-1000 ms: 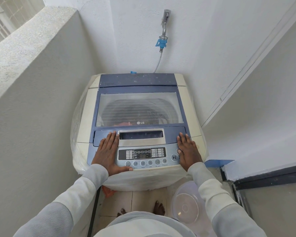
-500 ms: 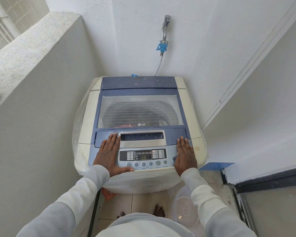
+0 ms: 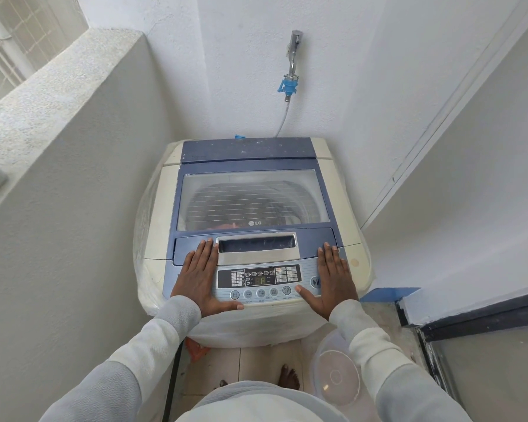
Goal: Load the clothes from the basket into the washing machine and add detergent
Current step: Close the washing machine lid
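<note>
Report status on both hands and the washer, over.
Both open: left hand flat at left end of control panel, right hand flat at right end. On washing machine, lid closed, display lit. Nothing lies on lid.

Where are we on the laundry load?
Done: lid closed, fabric visible through its window, display lit. In hand: left hand and right hand lie flat on the control panel. Left: detergent cannot be confirmed; probably pressing start.

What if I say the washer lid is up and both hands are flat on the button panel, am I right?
Not quite. The head view shows the lid down and shut. The left hand and right hand are flat on the button panel.
</note>
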